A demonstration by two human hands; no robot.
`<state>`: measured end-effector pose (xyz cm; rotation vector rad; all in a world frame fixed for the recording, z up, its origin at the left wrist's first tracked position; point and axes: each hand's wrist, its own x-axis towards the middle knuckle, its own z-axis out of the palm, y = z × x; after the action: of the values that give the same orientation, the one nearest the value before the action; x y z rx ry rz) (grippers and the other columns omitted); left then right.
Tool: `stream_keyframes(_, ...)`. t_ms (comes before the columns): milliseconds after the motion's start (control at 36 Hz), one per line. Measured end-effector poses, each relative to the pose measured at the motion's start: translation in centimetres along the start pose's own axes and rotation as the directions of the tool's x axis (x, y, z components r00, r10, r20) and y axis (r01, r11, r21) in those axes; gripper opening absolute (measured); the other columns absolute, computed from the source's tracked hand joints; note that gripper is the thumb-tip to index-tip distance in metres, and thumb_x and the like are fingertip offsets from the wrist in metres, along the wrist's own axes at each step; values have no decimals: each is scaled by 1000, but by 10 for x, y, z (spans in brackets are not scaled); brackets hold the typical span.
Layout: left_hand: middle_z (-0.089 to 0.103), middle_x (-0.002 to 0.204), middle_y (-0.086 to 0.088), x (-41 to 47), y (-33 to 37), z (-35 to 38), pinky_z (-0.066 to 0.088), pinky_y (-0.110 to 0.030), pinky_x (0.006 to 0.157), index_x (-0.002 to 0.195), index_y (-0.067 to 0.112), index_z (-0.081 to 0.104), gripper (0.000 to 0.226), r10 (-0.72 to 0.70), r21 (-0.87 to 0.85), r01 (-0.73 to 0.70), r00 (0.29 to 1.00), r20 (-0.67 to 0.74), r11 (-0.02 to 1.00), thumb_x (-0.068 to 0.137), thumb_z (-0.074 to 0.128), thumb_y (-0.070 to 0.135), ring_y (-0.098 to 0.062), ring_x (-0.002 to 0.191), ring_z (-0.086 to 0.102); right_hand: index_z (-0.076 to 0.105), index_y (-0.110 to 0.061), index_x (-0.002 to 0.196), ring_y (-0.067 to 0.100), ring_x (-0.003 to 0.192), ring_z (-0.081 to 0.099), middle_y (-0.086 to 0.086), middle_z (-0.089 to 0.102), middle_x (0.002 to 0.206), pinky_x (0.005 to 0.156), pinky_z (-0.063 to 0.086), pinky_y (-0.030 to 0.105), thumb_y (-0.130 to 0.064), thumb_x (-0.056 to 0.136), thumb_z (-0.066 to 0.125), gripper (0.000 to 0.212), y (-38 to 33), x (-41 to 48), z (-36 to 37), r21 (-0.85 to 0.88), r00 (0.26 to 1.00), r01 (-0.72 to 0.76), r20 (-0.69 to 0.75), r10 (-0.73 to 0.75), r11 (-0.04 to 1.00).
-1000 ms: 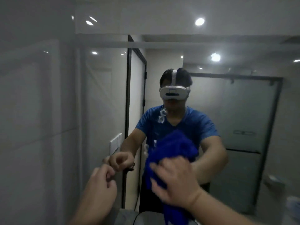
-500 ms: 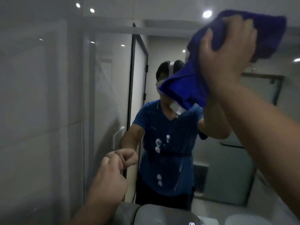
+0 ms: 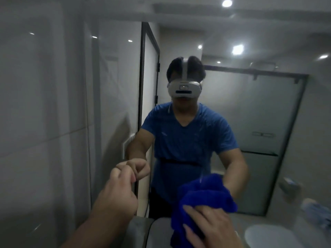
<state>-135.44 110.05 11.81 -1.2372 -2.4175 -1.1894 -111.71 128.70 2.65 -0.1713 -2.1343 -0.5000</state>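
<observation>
A large wall mirror fills the view and reflects me in a blue shirt. My right hand holds a bunched blue cloth against the lower part of the glass, fingers spread over it, and part of the cloth hangs below the hand. My left hand is curled into a fist with nothing in it. Its knuckles meet their own reflection at the mirror's left side.
A glossy tiled wall runs along the left. Below the mirror lie a grey counter edge and a white round basin. Blurred small items stand at the far right. The mirror reflects a frosted glass door behind me.
My right hand swept the cloth from the mirror's top right down to its lower middle. The white foam spots seen on the glass earlier are gone. The left fist stayed put.
</observation>
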Motion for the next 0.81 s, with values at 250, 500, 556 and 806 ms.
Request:
stream_keyframes(250, 34, 105, 5, 1, 4, 2, 34, -35, 68, 100, 31, 39, 41, -51, 5, 51, 998, 39, 999, 78, 63, 7, -19, 88, 45, 67, -2, 125, 38, 109, 59, 24, 68, 117, 104, 41, 36, -38, 99, 65, 45, 125, 189, -143, 138, 518, -588, -692, 502, 797)
stream_keyframes(500, 39, 107, 2, -2, 11, 1, 42, -39, 76, 89, 32, 36, 40, -56, 17, 56, 998, 34, 998, 78, 63, 5, -26, 89, 55, 67, -13, 131, 37, 93, 60, 16, 65, 103, 84, 43, 48, -43, 94, 66, 47, 32, 181, -72, -25, 799, -454, -453, 395, 890)
stream_keyframes(556, 38, 107, 3, -3, 11, -1, 44, -38, 75, 89, 36, 37, 42, -63, 24, 62, 997, 53, 998, 80, 63, 5, -18, 82, 53, 61, -22, 137, 30, 93, 59, 6, 60, 109, 82, 43, 43, -55, 94, 66, 54, 1, 119, -40, -15, 953, -264, -155, 259, 964)
stream_keyframes(806, 34, 111, 2, -5, 16, -9, 45, -39, 81, 97, 36, 34, 40, -72, 99, 58, 987, 145, 993, 81, 60, 9, -25, 90, 52, 56, -25, 140, 28, 86, 63, 1, 58, 113, 78, 51, 43, -64, 96, 63, 59, 55, 30, -62, -132, 997, -6, 76, 17, 991)
